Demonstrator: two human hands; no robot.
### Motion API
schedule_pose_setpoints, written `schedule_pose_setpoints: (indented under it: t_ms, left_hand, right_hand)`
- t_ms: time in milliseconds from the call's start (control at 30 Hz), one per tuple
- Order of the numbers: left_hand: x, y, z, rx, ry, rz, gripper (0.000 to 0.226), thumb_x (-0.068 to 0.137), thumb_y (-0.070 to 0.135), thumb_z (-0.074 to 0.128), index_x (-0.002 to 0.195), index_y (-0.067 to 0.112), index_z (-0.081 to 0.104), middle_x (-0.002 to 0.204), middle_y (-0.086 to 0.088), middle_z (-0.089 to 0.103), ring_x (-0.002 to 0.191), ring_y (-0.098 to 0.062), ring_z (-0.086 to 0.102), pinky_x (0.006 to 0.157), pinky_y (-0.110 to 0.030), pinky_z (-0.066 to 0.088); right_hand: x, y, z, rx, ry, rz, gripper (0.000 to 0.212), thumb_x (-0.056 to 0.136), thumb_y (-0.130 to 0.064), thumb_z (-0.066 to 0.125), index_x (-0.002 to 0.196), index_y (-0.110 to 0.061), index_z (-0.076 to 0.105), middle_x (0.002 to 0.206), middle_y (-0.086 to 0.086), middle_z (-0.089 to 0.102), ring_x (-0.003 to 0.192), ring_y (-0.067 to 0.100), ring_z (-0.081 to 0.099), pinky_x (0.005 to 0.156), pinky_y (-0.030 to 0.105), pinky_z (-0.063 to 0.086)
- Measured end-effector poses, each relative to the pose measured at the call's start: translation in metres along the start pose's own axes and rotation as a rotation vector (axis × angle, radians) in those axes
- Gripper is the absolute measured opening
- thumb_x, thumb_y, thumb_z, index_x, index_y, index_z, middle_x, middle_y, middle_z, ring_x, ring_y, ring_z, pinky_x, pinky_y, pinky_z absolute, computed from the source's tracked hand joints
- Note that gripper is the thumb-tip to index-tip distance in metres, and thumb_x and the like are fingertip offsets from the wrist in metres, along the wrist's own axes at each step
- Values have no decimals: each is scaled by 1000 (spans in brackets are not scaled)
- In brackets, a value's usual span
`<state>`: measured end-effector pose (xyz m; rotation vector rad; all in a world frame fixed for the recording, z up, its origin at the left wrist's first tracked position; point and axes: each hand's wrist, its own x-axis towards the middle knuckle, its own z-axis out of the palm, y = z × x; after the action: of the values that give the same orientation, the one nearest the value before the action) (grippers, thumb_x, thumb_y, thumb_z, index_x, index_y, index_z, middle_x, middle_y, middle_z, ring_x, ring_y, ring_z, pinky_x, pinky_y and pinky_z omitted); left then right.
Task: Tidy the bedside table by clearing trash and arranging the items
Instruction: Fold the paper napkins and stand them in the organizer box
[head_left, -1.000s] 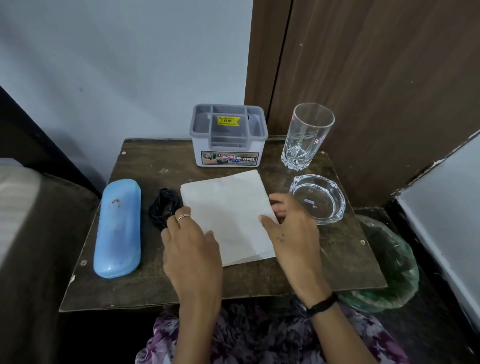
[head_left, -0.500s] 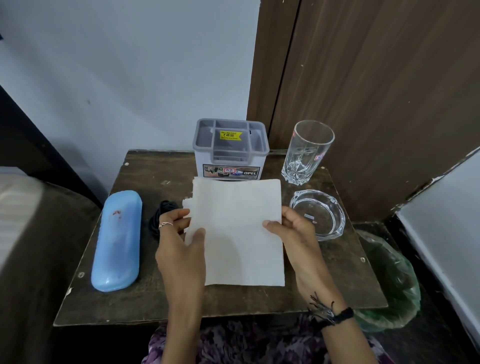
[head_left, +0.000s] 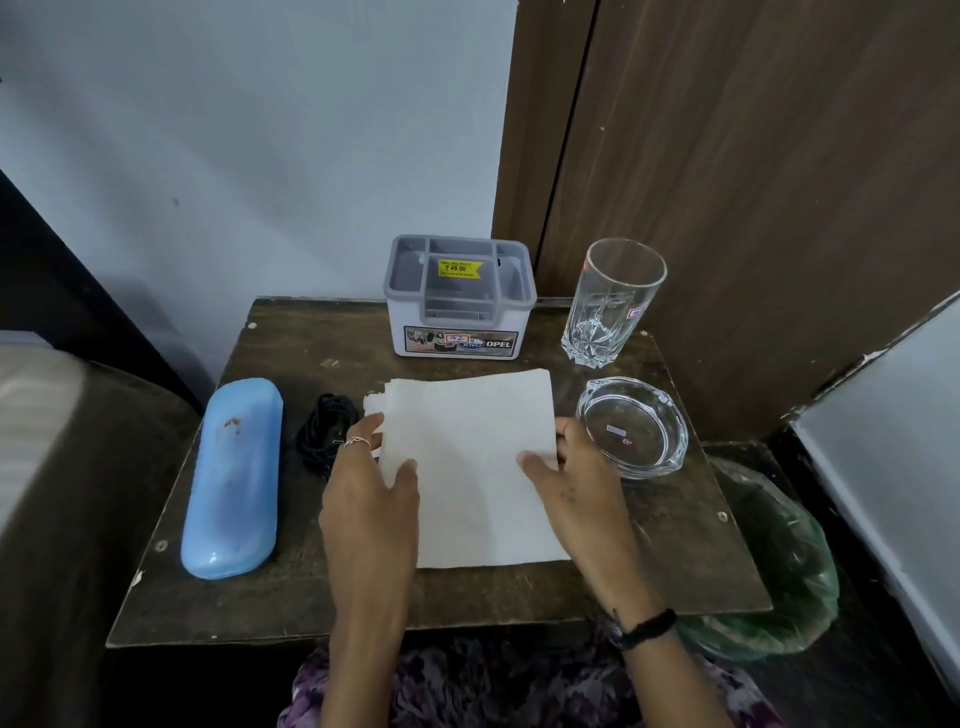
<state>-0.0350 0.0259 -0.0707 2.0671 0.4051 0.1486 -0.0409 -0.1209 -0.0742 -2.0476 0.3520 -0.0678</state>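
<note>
A white paper napkin (head_left: 467, 462) is held over the middle of the dark wooden bedside table (head_left: 670, 561). My left hand (head_left: 371, 493) grips its left edge, thumb on top. My right hand (head_left: 571, 480) grips its right edge the same way. On the table's left lies a blue glasses case (head_left: 232, 478), with a coiled black cable (head_left: 324, 431) beside it. At the back stands a grey and white plastic organiser (head_left: 460, 299), and to its right an upright drinking glass (head_left: 613, 301). A glass ashtray (head_left: 631, 426) sits just right of my right hand.
A green plastic bag (head_left: 774, 582) hangs open on the floor to the table's right. A bed edge (head_left: 47, 467) borders the left side. Behind the table are a pale wall and a brown wooden door.
The napkin, flat on the table a second ago, was lifted by both hands half a second ago. Now it sits slightly lower and nearer, still gripped at both edges.
</note>
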Motion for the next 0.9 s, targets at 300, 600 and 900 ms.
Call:
schedule_pose_setpoints:
  t_ms: [300,600,900]
  left_hand:
    - [7,-6,0,-132,-70,-162,53,85,15,63,132,19,40,129,-5,54,97,-14,48,78,-30,39]
    - [10,-2,-8,-623,-175,-225,24,88,6,55,106,21,58,95,9,68,82,-9,63,61,-24,45]
    - [20,4,-8,-891,-344,-232,30,85,-3,51,102,20,61,82,11,75,69,-3,70,51,-15,53]
  right_hand:
    - [-3,-2,5,-440,92,-178,36,95,-30,47,127,-14,54,106,5,63,92,20,60,77,29,45]
    - [1,-6,-7,231,25,-130,20,88,-21,62,108,-24,65,97,-16,72,88,-5,65,70,9,50]
    - [8,-12,-19,784,-223,199,57,59,-42,72,111,-20,63,100,-4,74,89,12,71,65,21,55]
